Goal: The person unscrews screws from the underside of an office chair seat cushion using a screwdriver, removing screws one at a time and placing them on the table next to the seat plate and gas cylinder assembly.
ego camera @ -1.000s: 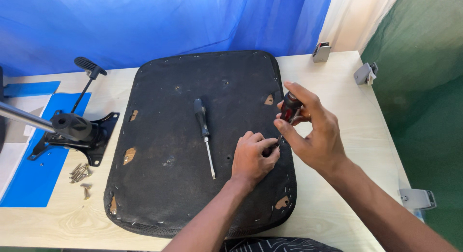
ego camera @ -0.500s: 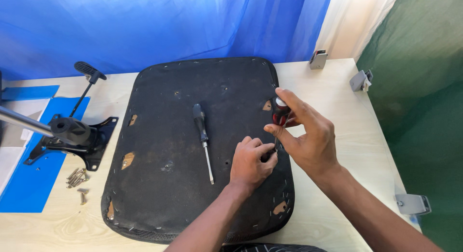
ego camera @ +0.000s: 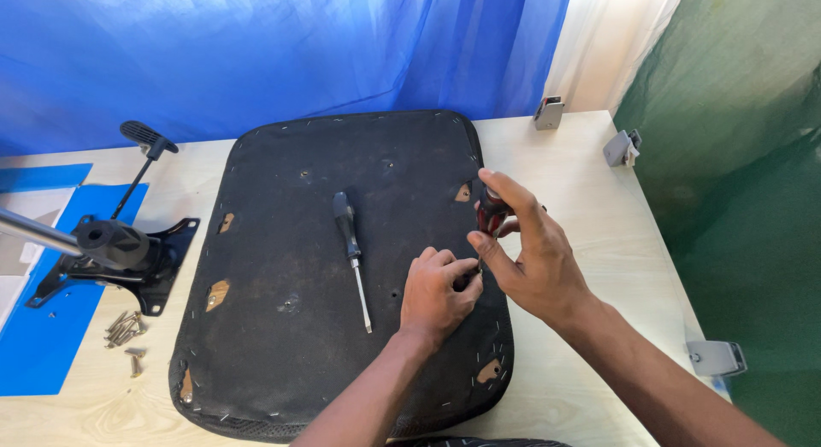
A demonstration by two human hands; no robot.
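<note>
Nearest the camera, the person's left hand [ego camera: 438, 291] rests on the underside of a black fabric-covered chair seat pan [ego camera: 282, 327] lying face down on a pale wooden table [ego camera: 590, 173]. Its fingers are curled and pinched around something small at the tip of the tool; whether that is a screw cannot be told. Just beyond, the right hand [ego camera: 528, 254] grips the red-and-black handle of a short screwdriver [ego camera: 491, 214], fingers wrapped round it, the shaft pointing down into the pinch near the pan's right edge. To drive well here, it seems best to hold the shaft upright over the hole, press down firmly, and let the left fingers steady the tip until it bites.

A second, long black-handled screwdriver [ego camera: 351, 257] lies loose on the middle of the pan, apart from both hands. Left of the pan sits a black metal tilt mechanism with a lever [ego camera: 120, 246] on a blue sheet [ego camera: 38, 353], a small heap of loose screws [ego camera: 124, 331] beside it. Grey plastic brackets [ego camera: 622, 146] lie along the far and right table edges, before a blue curtain [ego camera: 256, 53].
</note>
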